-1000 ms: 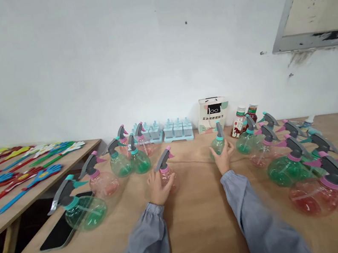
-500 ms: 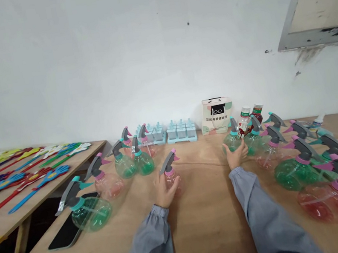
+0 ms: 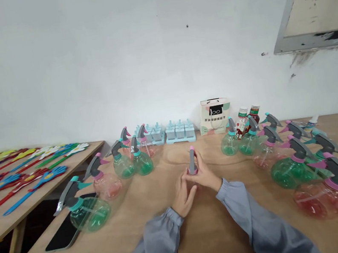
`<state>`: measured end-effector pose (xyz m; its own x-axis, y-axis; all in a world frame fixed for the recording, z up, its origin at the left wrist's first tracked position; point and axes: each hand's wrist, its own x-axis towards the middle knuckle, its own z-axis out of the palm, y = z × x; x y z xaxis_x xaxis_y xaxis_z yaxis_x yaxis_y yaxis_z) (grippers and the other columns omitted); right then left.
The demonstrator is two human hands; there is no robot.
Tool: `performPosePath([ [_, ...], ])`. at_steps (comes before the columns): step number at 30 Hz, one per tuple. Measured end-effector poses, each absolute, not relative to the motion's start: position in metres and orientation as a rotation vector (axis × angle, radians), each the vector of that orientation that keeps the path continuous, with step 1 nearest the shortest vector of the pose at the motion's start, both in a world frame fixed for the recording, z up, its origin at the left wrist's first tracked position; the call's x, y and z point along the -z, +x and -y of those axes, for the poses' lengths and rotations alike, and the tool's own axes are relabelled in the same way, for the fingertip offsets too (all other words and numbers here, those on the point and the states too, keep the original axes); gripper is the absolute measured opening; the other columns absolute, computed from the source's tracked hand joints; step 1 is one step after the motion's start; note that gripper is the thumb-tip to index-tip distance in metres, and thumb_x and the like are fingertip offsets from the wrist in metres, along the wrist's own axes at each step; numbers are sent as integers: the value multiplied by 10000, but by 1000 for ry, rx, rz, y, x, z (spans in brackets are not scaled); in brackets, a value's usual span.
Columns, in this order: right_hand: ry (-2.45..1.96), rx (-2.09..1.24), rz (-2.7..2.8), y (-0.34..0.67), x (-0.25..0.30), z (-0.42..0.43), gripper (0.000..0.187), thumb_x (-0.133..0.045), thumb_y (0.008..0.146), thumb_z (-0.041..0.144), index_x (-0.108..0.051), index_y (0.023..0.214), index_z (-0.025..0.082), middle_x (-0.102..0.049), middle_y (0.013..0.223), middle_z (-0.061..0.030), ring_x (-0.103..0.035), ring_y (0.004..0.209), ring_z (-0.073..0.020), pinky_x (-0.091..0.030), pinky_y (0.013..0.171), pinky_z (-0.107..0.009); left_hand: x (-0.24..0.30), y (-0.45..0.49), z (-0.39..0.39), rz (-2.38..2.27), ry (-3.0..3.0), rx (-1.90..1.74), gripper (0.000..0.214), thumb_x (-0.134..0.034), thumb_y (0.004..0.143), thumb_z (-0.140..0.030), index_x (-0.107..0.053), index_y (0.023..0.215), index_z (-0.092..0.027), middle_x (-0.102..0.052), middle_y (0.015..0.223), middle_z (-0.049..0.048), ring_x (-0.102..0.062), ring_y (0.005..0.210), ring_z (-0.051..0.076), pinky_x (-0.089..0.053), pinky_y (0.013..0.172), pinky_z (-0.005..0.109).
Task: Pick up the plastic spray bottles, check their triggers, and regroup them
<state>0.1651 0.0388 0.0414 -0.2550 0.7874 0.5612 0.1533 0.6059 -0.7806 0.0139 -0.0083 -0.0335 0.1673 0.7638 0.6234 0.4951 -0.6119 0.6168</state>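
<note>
In the middle of the table, a spray bottle (image 3: 192, 163) with a grey trigger head and pink tip is between my hands. Its round body is mostly hidden by them. My right hand (image 3: 205, 174) wraps round the bottle just below its head, the thumb across the front. Cupped against the bottle's left side is my left hand (image 3: 183, 195), its fingertips meeting the right thumb. To the right stands a green spray bottle (image 3: 229, 144), apart from both hands. Another green one (image 3: 143, 163) stands to the left.
Several pink and green spray bottles line both sides, including a near pink one (image 3: 320, 200). A phone (image 3: 60, 235) lies at left. Along the wall are light-blue popsicle moulds (image 3: 179, 133), a paper bag (image 3: 215, 118) and two labelled bottles (image 3: 241, 122). Colourful hand-shaped sticks (image 3: 40, 180) cover the neighbouring table.
My right hand has left the green spray bottle on the right and come to the pink-tipped one. That bottle has moved right with my left hand and turned, its head now facing away.
</note>
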Motion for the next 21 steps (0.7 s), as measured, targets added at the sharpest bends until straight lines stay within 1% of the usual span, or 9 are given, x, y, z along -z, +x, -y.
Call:
performPosePath([
  [2, -806, -778, 1666, 163, -42, -39, 758, -735, 758, 403, -415, 1430, 253, -551, 1367, -130, -627, 1059, -224, -527, 963, -414, 25, 4, 4, -1196, 2230, -1507, 579, -497, 964, -410, -353, 1506, -267, -521, 1466, 122, -486, 1380, 285, -369, 1172, 512],
  [4, -830, -802, 1611, 167, -45, -43, 575, -659, 778, 351, -536, 1333, 270, -654, 1199, -83, -651, 947, -204, -547, 908, -396, 9, -19, -8, -1318, 2141, -1804, 569, -566, 927, -380, -406, 1464, -277, -548, 1419, 111, -515, 1344, 291, -374, 1167, 513],
  [6, -848, -837, 1564, 174, -51, -47, 536, -644, 745, 326, -600, 1277, 283, -712, 1054, -54, -666, 896, -211, -549, 890, -398, -11, -52, -27, -1527, 1891, -2190, 585, -624, 879, -367, -438, 1417, -228, -538, 1384, 138, -508, 1336, 307, -355, 1174, 532],
  [7, -856, -884, 1530, 177, -54, -49, 544, -650, 728, 327, -613, 1270, 285, -730, 1016, -48, -676, 885, -218, -550, 880, -397, -19, -71, -38, -1654, 1746, -2323, 613, -639, 859, -368, -427, 1410, -201, -512, 1395, 161, -479, 1359, 316, -328, 1188, 546],
  [8, -856, -961, 1484, 180, -58, -50, 551, -654, 720, 341, -619, 1267, 282, -743, 1000, -48, -688, 883, -226, -554, 862, -394, -26, -89, -48, -1782, 1645, -2338, 659, -643, 847, -365, -392, 1428, -182, -469, 1436, 180, -428, 1404, 323, -282, 1211, 554],
  [11, -805, -1339, 1306, 186, -71, -46, 568, -649, 711, 432, -637, 1248, 249, -768, 986, -63, -728, 918, -260, -568, 808, -384, -34, -130, -72, -1991, 1573, -1980, 791, -655, 812, -345, -290, 1476, -117, -380, 1519, 244, -327, 1477, 356, -233, 1225, 564],
  [14, -715, -1658, 1207, 191, -85, -37, 594, -649, 680, 451, -656, 1224, 216, -778, 962, -80, -751, 928, -284, -577, 782, -380, -25, -138, -79, -2094, 1547, -1585, 814, -649, 827, -353, -262, 1501, -112, -416, 1515, 255, -376, 1451, 372, -257, 1196, 589],
  [18, -630, -1767, 1243, 195, -93, -31, 600, -643, 654, 400, -667, 1223, 211, -782, 987, -91, -751, 973, -287, -577, 780, -363, -10, -116, -71, -2341, 1501, -1387, 725, -605, 865, -437, -355, 1487, -161, -508, 1434, 223, -468, 1358, 394, -322, 1119, 631],
  [21, -635, -1768, 1270, 196, -90, -35, 626, -623, 651, 388, -657, 1248, 199, -781, 1002, -98, -748, 984, -281, -572, 747, -341, -8, -99, -69, -2390, 1488, -1431, 845, -664, 807, -495, -323, 1508, -166, -470, 1460, 233, -445, 1370, 407, -328, 1110, 630],
])
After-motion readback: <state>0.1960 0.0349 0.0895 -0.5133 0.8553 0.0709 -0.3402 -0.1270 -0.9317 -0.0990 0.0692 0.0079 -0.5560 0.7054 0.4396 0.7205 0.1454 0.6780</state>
